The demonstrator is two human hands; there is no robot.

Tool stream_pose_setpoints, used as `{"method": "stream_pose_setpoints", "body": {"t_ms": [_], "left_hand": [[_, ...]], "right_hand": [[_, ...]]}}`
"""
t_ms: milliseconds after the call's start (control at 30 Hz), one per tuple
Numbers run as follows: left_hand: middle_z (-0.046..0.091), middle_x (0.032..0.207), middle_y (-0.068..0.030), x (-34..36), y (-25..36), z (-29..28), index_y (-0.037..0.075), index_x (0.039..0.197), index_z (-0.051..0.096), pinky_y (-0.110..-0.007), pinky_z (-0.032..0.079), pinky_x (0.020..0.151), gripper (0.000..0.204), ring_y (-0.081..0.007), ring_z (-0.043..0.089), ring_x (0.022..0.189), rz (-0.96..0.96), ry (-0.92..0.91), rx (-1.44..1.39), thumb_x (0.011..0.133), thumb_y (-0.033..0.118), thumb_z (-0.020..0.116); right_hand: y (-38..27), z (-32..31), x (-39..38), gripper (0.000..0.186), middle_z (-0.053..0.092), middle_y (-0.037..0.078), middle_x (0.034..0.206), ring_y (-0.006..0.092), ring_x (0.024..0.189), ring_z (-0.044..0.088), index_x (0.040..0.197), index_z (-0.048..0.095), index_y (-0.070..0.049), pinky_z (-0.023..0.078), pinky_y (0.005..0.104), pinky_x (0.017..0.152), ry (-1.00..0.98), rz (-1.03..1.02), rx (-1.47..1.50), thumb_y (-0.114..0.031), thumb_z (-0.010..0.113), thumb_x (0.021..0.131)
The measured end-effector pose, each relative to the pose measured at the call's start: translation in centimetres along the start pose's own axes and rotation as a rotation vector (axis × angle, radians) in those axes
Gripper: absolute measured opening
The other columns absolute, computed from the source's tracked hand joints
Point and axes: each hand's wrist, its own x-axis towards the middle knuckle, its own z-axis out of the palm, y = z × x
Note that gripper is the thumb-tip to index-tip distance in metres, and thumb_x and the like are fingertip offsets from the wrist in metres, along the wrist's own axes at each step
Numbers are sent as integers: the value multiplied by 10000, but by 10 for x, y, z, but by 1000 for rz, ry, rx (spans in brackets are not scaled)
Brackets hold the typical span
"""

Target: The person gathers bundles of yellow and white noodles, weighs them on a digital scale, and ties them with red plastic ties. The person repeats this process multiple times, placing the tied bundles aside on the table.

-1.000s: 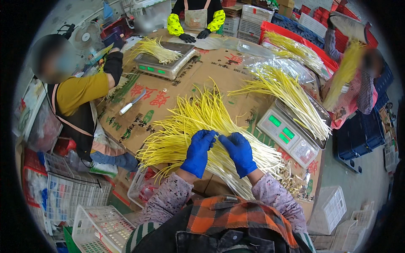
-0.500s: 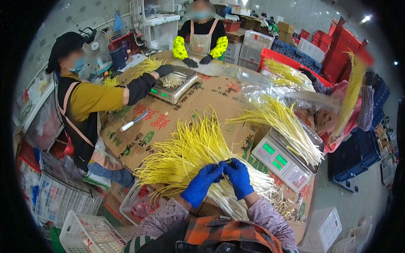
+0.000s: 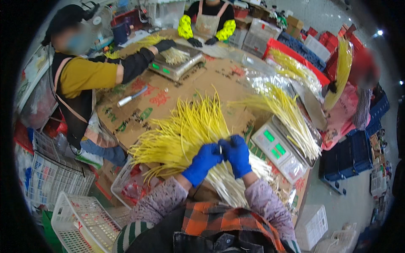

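Note:
My left hand (image 3: 203, 162) and my right hand (image 3: 236, 154), both in blue gloves, meet at the fingertips above a large pile of yellow-tipped, white-stemmed shoots (image 3: 166, 139) on the cardboard-covered table (image 3: 206, 80). Both sets of fingers are closed around a small pale bit that is too blurred to name. To the right, a silver scale (image 3: 287, 165) bears another bunch of shoots (image 3: 295, 130). A knife (image 3: 132, 95) with a white handle lies to the left of the pile.
Co-workers stand at left (image 3: 84, 76), far side (image 3: 206, 23) and right (image 3: 346, 114), the last holding a bagged bunch (image 3: 339, 76). A second scale (image 3: 181, 65), red crate (image 3: 270, 48) with bagged shoots, white baskets (image 3: 63, 215) and blue crates (image 3: 346, 156) surround my area.
My hands stay pinched together over the pile, shifting slightly. The left co-worker's gloved hand has reached onto the far scale. The right co-worker's bagged bunch has moved. The camera's view has shifted.

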Motion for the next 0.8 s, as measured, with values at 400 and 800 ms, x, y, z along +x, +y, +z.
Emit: {"method": "stream_pose_setpoints", "body": {"t_ms": [400, 800], "left_hand": [[734, 997, -146, -1, 25, 2, -56, 1075, 670, -333, 586, 782, 208, -248, 737, 880, -127, -111, -131, 870, -44, 703], [697, 1077, -137, -4, -12, -35, -18, 1159, 613, -334, 587, 839, 254, -234, 711, 957, -66, 162, -33, 911, -12, 672]], "right_hand": [[21, -33, 57, 276, 590, -10, 701, 89, 639, 474, 813, 678, -49, 397, 288, 574, 105, 212, 393, -285, 813, 862], [79, -218, -85, 417, 663, 166, 756, 307, 661, 649, 769, 689, -37, 490, 423, 631, 81, 305, -657, -435, 810, 807]]}}
